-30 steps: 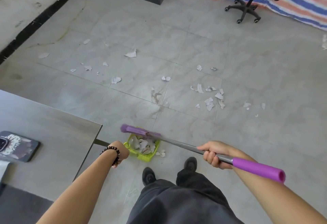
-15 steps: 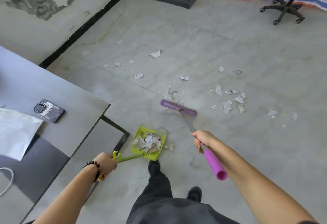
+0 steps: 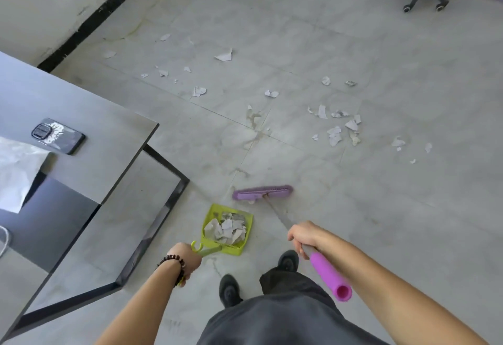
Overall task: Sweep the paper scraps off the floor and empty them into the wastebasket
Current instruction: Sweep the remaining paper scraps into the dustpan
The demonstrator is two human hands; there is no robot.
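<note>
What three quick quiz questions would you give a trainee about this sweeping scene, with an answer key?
1. Fill in: the phone lies on the ____.
2. True or false: the green dustpan already holds paper scraps.
3. The right hand grips: A) the broom; B) the dustpan; C) the phone.
Key: 1 table; 2 true; 3 A.
</note>
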